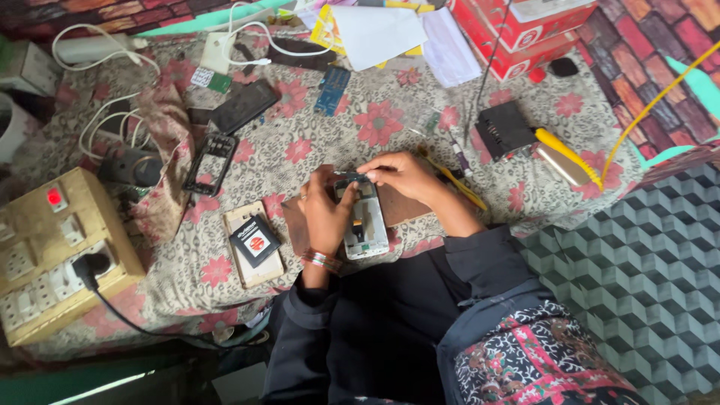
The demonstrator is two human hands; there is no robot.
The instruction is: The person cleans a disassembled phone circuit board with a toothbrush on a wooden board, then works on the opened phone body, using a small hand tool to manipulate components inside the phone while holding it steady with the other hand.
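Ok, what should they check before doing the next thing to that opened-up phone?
1. Left hand steadies the opened phone: ok.
2. Right hand pinches at the phone's top end: ok.
3. Phone rests flat on the brown mat: ok.
4. Small part between the fingertips: cannot tell.
5. Yellow-handled tool lies close by the right wrist: ok.

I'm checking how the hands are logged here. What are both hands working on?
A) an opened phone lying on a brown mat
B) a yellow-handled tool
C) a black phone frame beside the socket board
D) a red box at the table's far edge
A: the left hand steadies the opened phone on the brown mat while the right hand works at its top end.
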